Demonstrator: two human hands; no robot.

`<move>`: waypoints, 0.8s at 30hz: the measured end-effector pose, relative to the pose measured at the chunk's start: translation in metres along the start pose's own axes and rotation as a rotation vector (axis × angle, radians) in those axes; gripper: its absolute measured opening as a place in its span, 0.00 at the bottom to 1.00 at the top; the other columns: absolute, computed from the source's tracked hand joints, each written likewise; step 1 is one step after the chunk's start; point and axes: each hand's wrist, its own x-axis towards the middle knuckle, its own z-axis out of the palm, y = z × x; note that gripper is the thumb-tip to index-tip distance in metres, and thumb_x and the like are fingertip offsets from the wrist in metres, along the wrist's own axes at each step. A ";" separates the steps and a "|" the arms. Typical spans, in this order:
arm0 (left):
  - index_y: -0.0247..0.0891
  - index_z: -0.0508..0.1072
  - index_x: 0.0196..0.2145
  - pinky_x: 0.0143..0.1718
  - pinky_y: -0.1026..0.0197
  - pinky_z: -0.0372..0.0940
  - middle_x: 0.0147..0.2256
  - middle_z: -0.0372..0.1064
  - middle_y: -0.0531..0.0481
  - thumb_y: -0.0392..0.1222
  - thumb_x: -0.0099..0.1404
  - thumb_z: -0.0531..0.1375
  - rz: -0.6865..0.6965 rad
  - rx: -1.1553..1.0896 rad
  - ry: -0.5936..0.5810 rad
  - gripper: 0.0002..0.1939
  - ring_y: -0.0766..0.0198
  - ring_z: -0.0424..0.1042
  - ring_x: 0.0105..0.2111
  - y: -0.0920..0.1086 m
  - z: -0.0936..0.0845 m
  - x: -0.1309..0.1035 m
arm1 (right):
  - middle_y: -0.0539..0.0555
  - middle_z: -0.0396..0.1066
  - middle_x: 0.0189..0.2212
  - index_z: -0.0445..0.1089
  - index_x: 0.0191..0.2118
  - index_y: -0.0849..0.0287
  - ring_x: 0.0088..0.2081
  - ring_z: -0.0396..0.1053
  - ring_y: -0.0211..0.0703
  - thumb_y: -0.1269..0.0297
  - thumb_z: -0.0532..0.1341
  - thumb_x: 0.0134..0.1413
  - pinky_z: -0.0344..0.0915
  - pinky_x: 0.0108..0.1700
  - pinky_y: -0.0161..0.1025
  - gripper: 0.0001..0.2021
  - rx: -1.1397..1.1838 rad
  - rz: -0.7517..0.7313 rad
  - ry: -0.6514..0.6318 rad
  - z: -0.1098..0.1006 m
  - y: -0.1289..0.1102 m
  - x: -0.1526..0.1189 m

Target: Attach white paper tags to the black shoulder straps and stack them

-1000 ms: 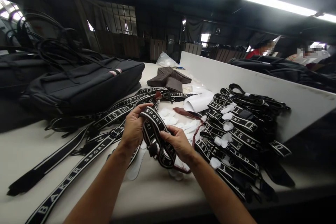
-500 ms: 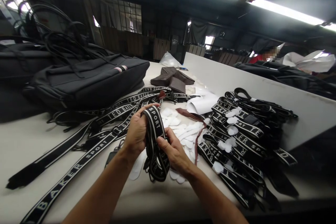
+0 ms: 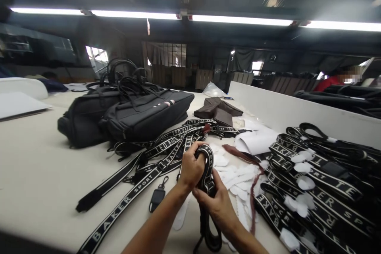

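A coiled black bag strap (image 3: pixel 207 163) with white edge lines and lettering is between my hands, above the table. My left hand (image 3: pixel 190 170) is closed through and around its upper loop. Lower down, my right hand (image 3: pixel 219 197) grips the folded layers between thumb and fingers. The bottom loops hang below my right hand. Left of my hands lie loose straps (image 3: pixel 119 212) and a small black tag with a clip (image 3: pixel 157 198). White cut pieces (image 3: pixel 238 182) are spread beside my right hand. Coiled straps with white wraps (image 3: pixel 324 182) are piled at the right.
Two black bags (image 3: pixel 149 113) stand on the table at the back left. Dark brown folded pieces (image 3: pixel 218 110), a rolled white sheet (image 3: pixel 256 141) and a reddish-brown strip (image 3: pixel 241 154) lie behind my hands. A low white partition (image 3: pixel 268 97) borders the right. Beyond it is a person (image 3: pixel 330 82).
My view has turned left and up. My right hand has shifted onto the strap's middle, and my left hand has wrapped further into the upper loop. The lower loops now hang longer.
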 end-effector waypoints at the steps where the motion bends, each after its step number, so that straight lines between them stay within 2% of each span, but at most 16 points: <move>1: 0.37 0.73 0.44 0.34 0.60 0.64 0.32 0.70 0.49 0.39 0.64 0.51 -0.042 -0.043 -0.073 0.14 0.60 0.70 0.32 0.000 0.000 0.001 | 0.57 0.72 0.49 0.62 0.57 0.56 0.50 0.70 0.52 0.57 0.71 0.46 0.66 0.55 0.48 0.32 -0.016 -0.013 0.026 -0.001 -0.002 0.001; 3: 0.37 0.71 0.48 0.34 0.60 0.64 0.34 0.70 0.49 0.42 0.66 0.51 -0.080 -0.099 -0.170 0.16 0.60 0.70 0.33 0.000 0.000 0.002 | 0.57 0.72 0.49 0.63 0.56 0.56 0.50 0.70 0.51 0.57 0.70 0.47 0.65 0.56 0.46 0.31 -0.015 -0.037 0.076 -0.005 -0.006 0.002; 6: 0.37 0.68 0.51 0.51 0.57 0.61 0.47 0.68 0.45 0.47 0.69 0.51 0.033 0.006 -0.153 0.17 0.58 0.68 0.47 -0.001 0.002 0.001 | 0.57 0.73 0.48 0.65 0.54 0.58 0.48 0.71 0.51 0.56 0.68 0.49 0.67 0.52 0.44 0.27 0.012 -0.033 0.124 -0.011 -0.009 0.003; 8: 0.37 0.67 0.52 0.57 0.55 0.56 0.49 0.65 0.43 0.51 0.71 0.50 0.091 0.141 -0.140 0.19 0.57 0.64 0.52 -0.004 0.004 0.001 | 0.57 0.74 0.43 0.67 0.50 0.60 0.44 0.71 0.50 0.55 0.66 0.50 0.68 0.48 0.43 0.23 0.000 -0.008 0.145 -0.014 -0.010 0.004; 12: 0.37 0.68 0.46 0.53 0.53 0.58 0.44 0.64 0.43 0.55 0.72 0.46 0.106 0.329 -0.145 0.21 0.55 0.65 0.47 -0.011 0.006 0.001 | 0.57 0.75 0.36 0.69 0.42 0.63 0.37 0.71 0.48 0.57 0.64 0.49 0.68 0.40 0.41 0.17 -0.127 0.012 0.186 -0.018 -0.009 0.006; 16: 0.38 0.66 0.35 0.45 0.54 0.59 0.37 0.64 0.45 0.56 0.72 0.45 0.117 0.383 -0.130 0.20 0.55 0.66 0.39 -0.013 0.008 -0.001 | 0.56 0.74 0.35 0.69 0.41 0.61 0.35 0.70 0.47 0.59 0.62 0.50 0.67 0.37 0.40 0.14 -0.300 -0.012 0.239 -0.023 -0.006 0.007; 20: 0.39 0.66 0.32 0.41 0.58 0.59 0.32 0.65 0.48 0.58 0.71 0.48 0.083 0.215 -0.169 0.21 0.58 0.67 0.36 -0.007 0.008 -0.003 | 0.53 0.72 0.31 0.68 0.39 0.60 0.31 0.68 0.43 0.61 0.64 0.47 0.65 0.33 0.38 0.13 -0.397 -0.058 0.316 -0.027 -0.003 0.006; 24: 0.38 0.69 0.39 0.35 0.62 0.59 0.32 0.68 0.50 0.62 0.68 0.51 -0.029 -0.039 -0.251 0.23 0.60 0.67 0.32 -0.004 0.007 -0.003 | 0.50 0.70 0.28 0.68 0.38 0.59 0.27 0.66 0.39 0.62 0.65 0.46 0.64 0.30 0.35 0.12 -0.337 -0.106 0.365 -0.027 -0.004 0.005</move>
